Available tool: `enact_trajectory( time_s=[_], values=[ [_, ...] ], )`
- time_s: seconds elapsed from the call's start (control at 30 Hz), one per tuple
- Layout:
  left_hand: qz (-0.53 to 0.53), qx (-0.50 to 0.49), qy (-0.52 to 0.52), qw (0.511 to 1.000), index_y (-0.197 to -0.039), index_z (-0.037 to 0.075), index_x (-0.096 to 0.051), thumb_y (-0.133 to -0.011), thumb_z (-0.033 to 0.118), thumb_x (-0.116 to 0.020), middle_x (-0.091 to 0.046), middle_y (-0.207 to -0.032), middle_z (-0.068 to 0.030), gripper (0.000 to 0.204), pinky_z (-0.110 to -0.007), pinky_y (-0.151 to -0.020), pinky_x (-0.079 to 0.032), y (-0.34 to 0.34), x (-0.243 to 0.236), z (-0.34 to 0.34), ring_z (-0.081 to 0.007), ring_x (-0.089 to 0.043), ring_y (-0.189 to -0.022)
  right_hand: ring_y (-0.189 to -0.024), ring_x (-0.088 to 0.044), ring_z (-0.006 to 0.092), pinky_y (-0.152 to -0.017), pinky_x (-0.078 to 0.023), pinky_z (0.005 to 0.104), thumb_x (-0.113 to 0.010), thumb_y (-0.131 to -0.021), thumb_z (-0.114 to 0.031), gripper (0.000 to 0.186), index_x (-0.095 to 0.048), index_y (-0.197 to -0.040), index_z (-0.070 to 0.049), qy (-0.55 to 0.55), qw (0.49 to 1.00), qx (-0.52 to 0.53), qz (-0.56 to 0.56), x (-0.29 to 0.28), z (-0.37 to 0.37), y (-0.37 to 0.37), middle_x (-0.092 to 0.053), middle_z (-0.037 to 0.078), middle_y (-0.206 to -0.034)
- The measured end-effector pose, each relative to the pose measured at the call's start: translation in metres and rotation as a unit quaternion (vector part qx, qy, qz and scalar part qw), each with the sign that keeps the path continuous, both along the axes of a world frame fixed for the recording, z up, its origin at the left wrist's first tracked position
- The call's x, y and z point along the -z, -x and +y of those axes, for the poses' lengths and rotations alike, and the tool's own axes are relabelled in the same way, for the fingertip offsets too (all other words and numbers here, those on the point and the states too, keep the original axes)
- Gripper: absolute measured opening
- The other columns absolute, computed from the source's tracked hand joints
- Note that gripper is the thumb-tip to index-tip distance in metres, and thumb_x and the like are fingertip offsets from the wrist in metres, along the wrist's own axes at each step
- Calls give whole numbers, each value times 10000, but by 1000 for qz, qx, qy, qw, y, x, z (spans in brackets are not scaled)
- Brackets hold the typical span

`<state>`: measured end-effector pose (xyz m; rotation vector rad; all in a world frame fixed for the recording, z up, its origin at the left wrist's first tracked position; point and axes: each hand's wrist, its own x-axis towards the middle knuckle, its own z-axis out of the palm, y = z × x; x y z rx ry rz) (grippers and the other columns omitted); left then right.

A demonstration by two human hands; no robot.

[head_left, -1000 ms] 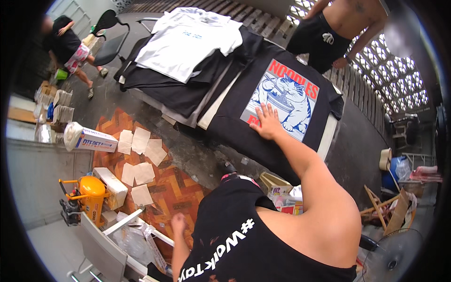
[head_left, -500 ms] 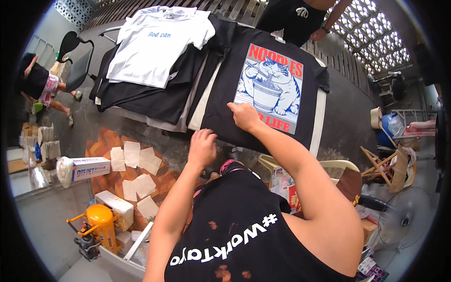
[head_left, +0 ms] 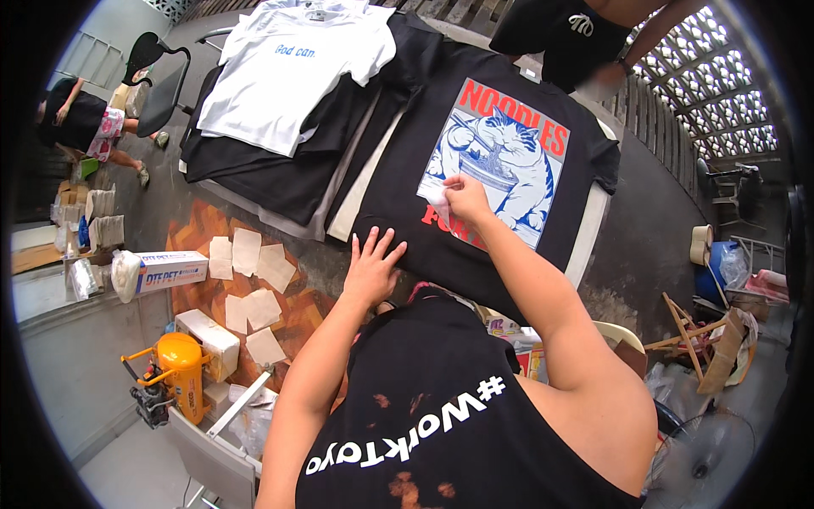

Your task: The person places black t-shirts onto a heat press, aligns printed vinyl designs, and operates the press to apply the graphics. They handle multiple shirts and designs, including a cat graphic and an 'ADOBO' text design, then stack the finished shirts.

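A black T-shirt (head_left: 398, 182) lies spread on a pale board (head_left: 354, 199), with a large print of a blue and white cat at a bowl (head_left: 509, 153) and red lettering. My right hand (head_left: 468, 204) pinches a thin, pale transfer film (head_left: 436, 192) by its lower-left corner, which curls up off the print. Red lettering shows beneath the raised corner. My left hand (head_left: 373, 266) rests on the shirt's near-left hem, fingers spread, holding nothing.
A white T-shirt (head_left: 297, 85) tops a stack of black shirts (head_left: 254, 165) at left. Beyond the board stands a person in black shorts (head_left: 560, 38); another person (head_left: 89, 119) is far left. Paper sheets (head_left: 247, 250), an orange tank (head_left: 180, 360) and a fan (head_left: 704, 454) stand around.
My right hand has moved right, peeling the film's corner off the print. My left hand has shifted slightly and spread its fingers on the hem. The view has tilted a little.
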<state>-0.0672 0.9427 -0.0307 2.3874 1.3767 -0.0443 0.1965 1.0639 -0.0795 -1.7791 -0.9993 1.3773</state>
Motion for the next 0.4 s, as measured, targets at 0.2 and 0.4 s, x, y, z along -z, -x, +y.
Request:
enact_trajectory(
  time_s=[0.2, 0.4],
  values=[
    [-22, -50, 12, 998, -1435, 221, -573, -875, 223, -728, -372, -1612, -110, 580, -650, -1227, -171, -17, -2, -2, -383, -221, -1549, -755, -697, 188, -625, -599, 329, -581, -879, 38, 233, -659, -1098, 30, 22, 998, 54, 17, -11, 29, -58, -674, 111, -949],
    [-1, -63, 34, 997, -1445, 233, -562, -839, 237, -756, -353, -1631, -100, 636, -677, -1227, -148, -23, 7, -1, -387, -192, -1560, -706, -699, 187, -584, -592, 322, -587, -861, 47, 347, -615, -1206, 17, 2, 985, 170, -19, 5, 67, -189, -682, 127, -923]
  ],
)
